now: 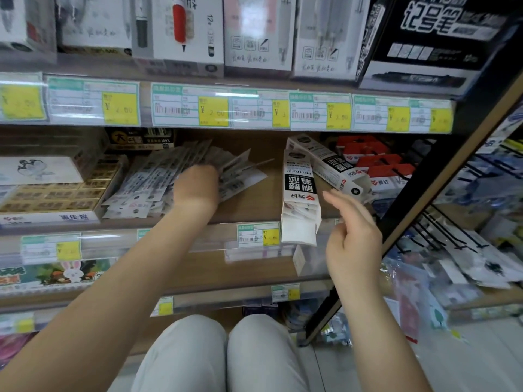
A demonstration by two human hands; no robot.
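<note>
Nearest, the right hand (353, 241) hangs in the air with relaxed, open fingers, holding nothing, just beside the open end of a tall white-and-black cardboard box (300, 190) that lies on the wooden shelf (249, 199). Further in, the left hand (196, 188) rests on a fanned heap of flat white packets (152, 176) with dark print, at the middle of the same shelf. Its fingers are hidden, so I cannot tell whether they grip.

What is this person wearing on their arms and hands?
No sleeves show: both forearms are bare up to the frame edge. The left hand and right hand have no gloves, and no watch, ring or bracelet is visible. Light grey trousers cover the knees.
</note>
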